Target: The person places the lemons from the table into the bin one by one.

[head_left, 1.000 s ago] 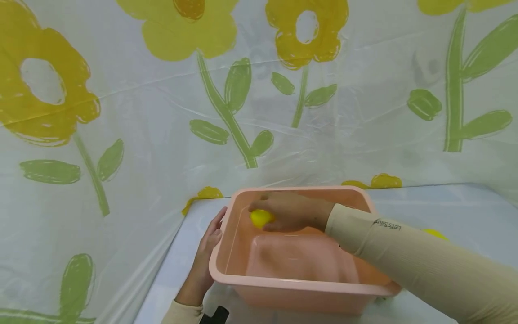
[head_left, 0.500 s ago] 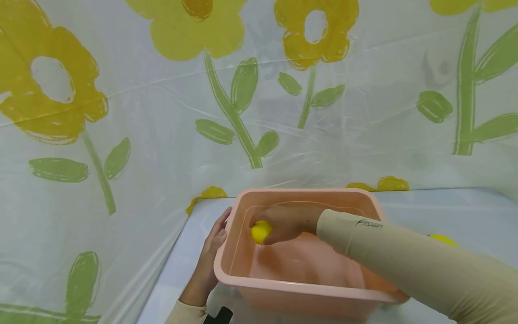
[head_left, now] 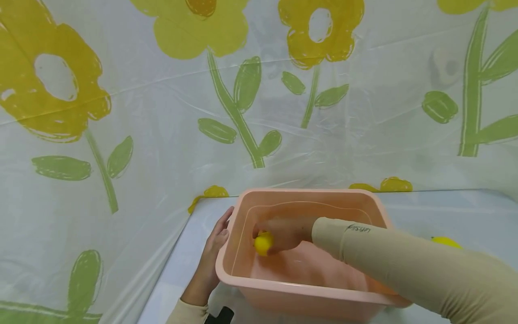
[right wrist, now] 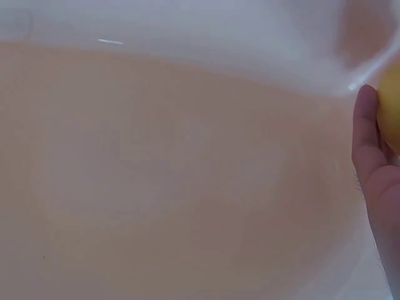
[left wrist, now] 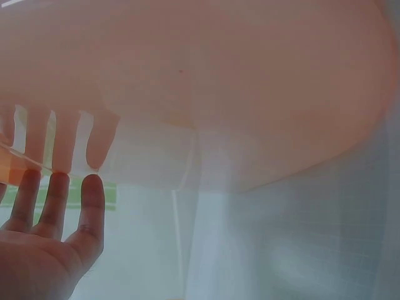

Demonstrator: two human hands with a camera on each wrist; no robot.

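My right hand (head_left: 283, 233) reaches down inside a pink plastic tub (head_left: 311, 284), gripping a yellow lemon (head_left: 264, 244) near the tub's left wall. In the right wrist view, the lemon (right wrist: 390, 109) shows at the right edge, with fingers (right wrist: 367, 122) curled against its side. Outside the tub, my left hand (head_left: 215, 243) lies along the left wall, thumb and fingers extended below the rim. The left wrist view shows straight fingertips (left wrist: 92, 184) touching the tub's glossy outer wall (left wrist: 250, 87), where they are mirrored.
A second yellow fruit (head_left: 446, 242) lies on the white table (head_left: 417, 211) to the right, partly hidden behind my right sleeve (head_left: 380, 252). A flower-printed curtain (head_left: 170, 157) hangs behind and to the left of the table.
My right hand has lowered the lemon deeper into the tub, toward its floor. My left hand keeps its place on the tub wall. The whole head view has shifted slightly.
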